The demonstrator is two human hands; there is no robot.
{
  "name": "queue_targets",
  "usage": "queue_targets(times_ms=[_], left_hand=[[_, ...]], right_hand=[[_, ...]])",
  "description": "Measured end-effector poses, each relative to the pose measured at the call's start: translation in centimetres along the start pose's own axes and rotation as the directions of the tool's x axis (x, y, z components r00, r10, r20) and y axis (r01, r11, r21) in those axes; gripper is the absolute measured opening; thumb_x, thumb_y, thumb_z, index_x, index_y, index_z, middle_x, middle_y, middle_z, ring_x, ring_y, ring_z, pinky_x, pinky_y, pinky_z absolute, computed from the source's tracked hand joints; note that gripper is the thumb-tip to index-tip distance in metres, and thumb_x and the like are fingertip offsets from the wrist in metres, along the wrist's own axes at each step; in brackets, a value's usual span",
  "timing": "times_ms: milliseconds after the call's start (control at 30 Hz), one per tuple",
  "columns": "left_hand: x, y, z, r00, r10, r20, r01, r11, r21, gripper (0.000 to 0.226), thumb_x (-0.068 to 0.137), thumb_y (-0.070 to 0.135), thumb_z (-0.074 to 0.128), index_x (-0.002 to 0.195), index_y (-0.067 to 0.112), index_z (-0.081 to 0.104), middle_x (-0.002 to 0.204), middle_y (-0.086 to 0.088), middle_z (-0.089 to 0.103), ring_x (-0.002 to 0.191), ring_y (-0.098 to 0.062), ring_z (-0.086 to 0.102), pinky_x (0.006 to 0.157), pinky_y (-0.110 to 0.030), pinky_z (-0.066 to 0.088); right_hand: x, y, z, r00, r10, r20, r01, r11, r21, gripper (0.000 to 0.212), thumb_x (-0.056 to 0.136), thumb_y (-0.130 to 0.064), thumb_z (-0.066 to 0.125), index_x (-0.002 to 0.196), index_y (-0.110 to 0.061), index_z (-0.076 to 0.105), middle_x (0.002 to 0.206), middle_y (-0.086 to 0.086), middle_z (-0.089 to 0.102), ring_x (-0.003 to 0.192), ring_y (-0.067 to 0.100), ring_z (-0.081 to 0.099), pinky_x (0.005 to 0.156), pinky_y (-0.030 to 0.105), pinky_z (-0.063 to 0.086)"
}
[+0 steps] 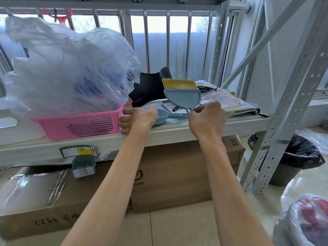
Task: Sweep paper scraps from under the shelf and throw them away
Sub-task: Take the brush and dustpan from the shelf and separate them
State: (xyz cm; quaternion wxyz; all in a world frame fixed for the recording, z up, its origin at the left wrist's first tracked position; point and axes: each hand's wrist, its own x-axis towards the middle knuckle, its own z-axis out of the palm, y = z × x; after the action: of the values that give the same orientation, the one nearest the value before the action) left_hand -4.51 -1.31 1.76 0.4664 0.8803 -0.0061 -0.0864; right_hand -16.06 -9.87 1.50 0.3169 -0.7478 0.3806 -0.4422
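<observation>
Metal shelf (204, 129) by a barred window, boxes below. Right hand (206, 118) has a closed grip on the thin handle of the blue brush (182, 96), bristles up. Left hand (137, 118) curls onto the dustpan (160, 118) lying on the shelf; can't tell if gripped. Both look light, stiff plastic; hold by handles. No scraps visible yet. Lined bin (298, 157) at right.

Worn on the head, looking forward and slightly down, close to the front edge of a metal shelf (177, 134). Facing barred windows (159, 41) behind; cardboard boxes (177, 174) and tiled floor (177, 228) below.
</observation>
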Motion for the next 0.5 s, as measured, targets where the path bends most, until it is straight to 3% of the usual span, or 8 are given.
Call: queue_targets(times_ms=[100, 167, 267, 333, 433, 500], left_hand=[[-0.5, -0.1, -0.3, 0.999, 0.018, 0.040, -0.021, 0.996, 0.087, 0.079, 0.087, 0.046, 0.054, 0.144, 0.004, 0.018, 0.143, -0.021, 0.026, 0.134, -0.036, 0.024, 0.114, -0.046, 0.025], [-0.9, 0.0, -0.6, 0.995, 0.036, 0.097, -0.055, 0.978, 0.203, 0.082, 0.091, 0.052, 0.048, 0.148, 0.004, 0.015, 0.150, -0.022, 0.022, 0.140, -0.037, 0.018, 0.117, -0.045, 0.019], [-1.3, -0.2, -0.8, 0.974, 0.078, 0.212, -0.171, 0.869, 0.465, 0.082, 0.098, 0.054, 0.035, 0.154, 0.005, 0.003, 0.159, -0.026, 0.007, 0.147, -0.041, 0.005, 0.120, -0.048, 0.009], [-1.5, 0.2, -0.9, 0.966, 0.147, 0.211, -0.242, 0.799, 0.550, 0.078, 0.098, 0.051, 0.039, 0.155, 0.007, 0.007, 0.159, -0.026, 0.010, 0.147, -0.041, 0.005, 0.120, -0.048, 0.008], [-0.8, 0.4, -1.1, 0.906, 0.384, 0.178, -0.421, 0.771, 0.479, 0.051, 0.094, 0.032, 0.059, 0.138, 0.012, 0.044, 0.137, -0.017, 0.049, 0.132, -0.034, 0.039, 0.111, -0.045, 0.032], [0.2, -0.2, -1.0, 0.856, 0.486, 0.177, -0.515, 0.768, 0.381, 0.038, 0.088, 0.021, 0.070, 0.124, 0.015, 0.058, 0.121, -0.010, 0.061, 0.114, -0.028, 0.055, 0.100, -0.042, 0.046]], right_hand=[[0.0, 0.3, 0.2, 1.000, 0.010, 0.001, -0.010, 1.000, -0.021, 0.013, 0.077, -0.011, 0.069, 0.088, -0.008, 0.076, 0.079, 0.009, 0.073, 0.076, 0.028, 0.069, 0.070, 0.038, 0.059], [0.0, 0.5, 0.1, 1.000, 0.021, 0.008, -0.020, 0.999, -0.028, 0.012, 0.077, -0.011, 0.069, 0.085, -0.007, 0.076, 0.076, 0.009, 0.072, 0.075, 0.028, 0.069, 0.066, 0.035, 0.057], [-0.4, 0.7, -0.4, 0.999, 0.039, 0.015, -0.038, 0.999, -0.034, 0.011, 0.076, -0.008, 0.066, 0.082, -0.006, 0.075, 0.074, 0.009, 0.071, 0.073, 0.027, 0.067, 0.062, 0.028, 0.051], [-0.2, 0.6, -0.7, 0.998, 0.054, 0.015, -0.054, 0.998, -0.024, 0.011, 0.076, -0.006, 0.065, 0.081, -0.006, 0.075, 0.073, 0.008, 0.070, 0.073, 0.026, 0.067, 0.064, 0.028, 0.051], [-0.3, 0.4, -0.7, 0.999, 0.050, 0.014, -0.050, 0.999, -0.018, 0.013, 0.075, -0.006, 0.065, 0.083, -0.006, 0.076, 0.076, 0.009, 0.071, 0.076, 0.027, 0.068, 0.069, 0.034, 0.057], [-0.4, 0.5, 0.1, 0.998, 0.050, 0.023, -0.049, 0.998, -0.033, 0.014, 0.075, -0.006, 0.066, 0.085, -0.006, 0.076, 0.079, 0.010, 0.072, 0.079, 0.028, 0.068, 0.073, 0.039, 0.059]])
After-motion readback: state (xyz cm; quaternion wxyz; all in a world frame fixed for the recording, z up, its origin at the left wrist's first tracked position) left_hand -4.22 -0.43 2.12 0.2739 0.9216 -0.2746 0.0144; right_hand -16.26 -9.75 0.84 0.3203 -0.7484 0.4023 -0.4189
